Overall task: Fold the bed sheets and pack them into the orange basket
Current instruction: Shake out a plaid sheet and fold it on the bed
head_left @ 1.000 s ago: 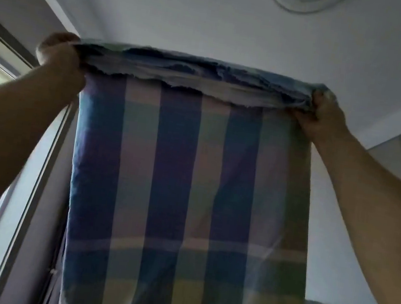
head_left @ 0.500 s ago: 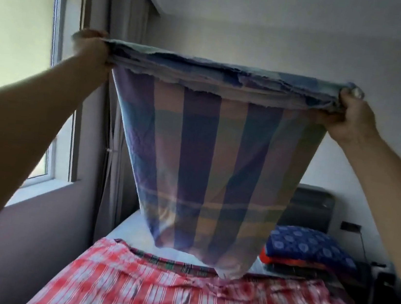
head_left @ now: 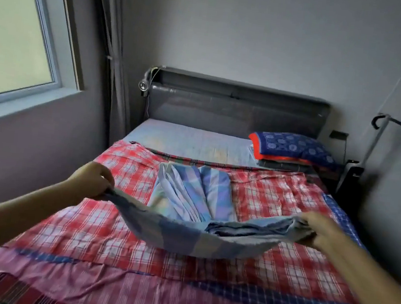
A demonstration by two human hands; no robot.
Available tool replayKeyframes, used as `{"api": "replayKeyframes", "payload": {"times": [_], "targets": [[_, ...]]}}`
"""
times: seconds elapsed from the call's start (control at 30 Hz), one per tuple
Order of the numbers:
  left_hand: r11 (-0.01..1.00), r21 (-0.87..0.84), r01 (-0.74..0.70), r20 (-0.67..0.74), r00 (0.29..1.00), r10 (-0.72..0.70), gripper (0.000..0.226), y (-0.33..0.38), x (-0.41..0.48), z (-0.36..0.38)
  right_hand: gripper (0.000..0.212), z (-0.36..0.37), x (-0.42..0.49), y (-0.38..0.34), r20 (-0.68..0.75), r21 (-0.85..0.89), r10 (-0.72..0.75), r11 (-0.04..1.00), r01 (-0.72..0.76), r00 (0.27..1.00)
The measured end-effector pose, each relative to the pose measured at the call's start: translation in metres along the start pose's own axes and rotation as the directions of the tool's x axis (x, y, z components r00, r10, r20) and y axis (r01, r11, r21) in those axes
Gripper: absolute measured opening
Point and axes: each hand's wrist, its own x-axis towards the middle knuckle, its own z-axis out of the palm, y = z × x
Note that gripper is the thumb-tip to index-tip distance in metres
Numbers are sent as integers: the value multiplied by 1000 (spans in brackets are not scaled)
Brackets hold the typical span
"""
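Note:
A blue, green and pink checked bed sheet [head_left: 196,197] lies partly on the bed, its far part wrinkled on the red cover. Its near edge sags between my hands just above the bed. My left hand [head_left: 91,179] pinches the left corner of that edge. My right hand [head_left: 317,228] grips the bunched right corner. No orange basket is in view.
A red checked sheet [head_left: 276,205] covers the bed, with a pink and blue checked cloth [head_left: 125,285] over its near end. Blue patterned pillows [head_left: 294,147] are stacked at the far right by the dark headboard [head_left: 236,105]. A window [head_left: 14,25] is at left.
My arms have come down from overhead to just above the bed. The checked sheet, which hung straight from my hands, now lies with its lower part on the red cover.

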Motion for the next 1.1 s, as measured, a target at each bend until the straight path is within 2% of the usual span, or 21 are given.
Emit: {"api": "replayKeyframes", "payload": {"times": [0.13, 0.23, 0.33, 0.4, 0.43, 0.53, 0.63, 0.73, 0.77, 0.83, 0.87, 0.93, 0.97, 1.03, 1.1], "targets": [[989, 137, 48, 28, 998, -53, 29, -51, -55, 35, 11, -13, -16, 71, -55, -140, 150, 978, -156, 987], [984, 176, 38, -44, 999, -31, 35, -75, -91, 55, 16, -27, -32, 116, -46, -220, 179, 958, -184, 983], [976, 215, 29, -55, 998, -17, 36, -102, -131, 75, 31, -40, -59, 159, -72, -272, 163, 946, -177, 984], [974, 218, 59, -76, 996, -44, 35, -124, -164, 86, 15, -49, -84, 192, -46, -256, 194, 946, -199, 980], [971, 227, 81, -91, 994, -62, 35, -138, -190, 94, 15, -57, -95, 215, -21, -254, 224, 941, -222, 974], [963, 213, 164, -129, 982, -139, 33, -181, -245, 112, 31, -75, -102, 277, 8, -271, 281, 924, -268, 960], [953, 196, 231, -119, 970, -210, 29, -219, -288, 137, 23, -83, -114, 334, 27, -243, 333, 917, -317, 943], [917, 247, 313, -86, 950, -301, 29, -254, -325, 176, 34, -79, -132, 385, 22, -323, 356, 887, -330, 934], [904, 262, 339, -69, 941, -333, 28, -263, -334, 190, 35, -78, -135, 401, 20, -365, 362, 870, -330, 932], [866, 363, 345, 64, 917, -393, 22, -282, -344, 215, 23, -73, -144, 428, 4, -470, 363, 823, -318, 932], [832, 446, 328, 136, 895, -426, 20, -288, -347, 224, 14, -75, -148, 438, -15, -571, 341, 768, -288, 940], [764, 568, 306, 193, 853, -485, 21, -290, -345, 231, 14, -82, -146, 451, -19, -781, 313, 588, -210, 950], [755, 581, 304, 201, 845, -496, 20, -286, -342, 231, 14, -84, -144, 453, -19, -822, 312, 535, -192, 950], [748, 595, 296, 185, 855, -485, 13, -276, -328, 234, 15, -78, -133, 449, -4, -843, 286, 515, -157, 958], [744, 615, 260, 211, 855, -473, 14, -262, -307, 238, 19, -65, -119, 436, 7, -829, 239, 544, -128, 971]]}}
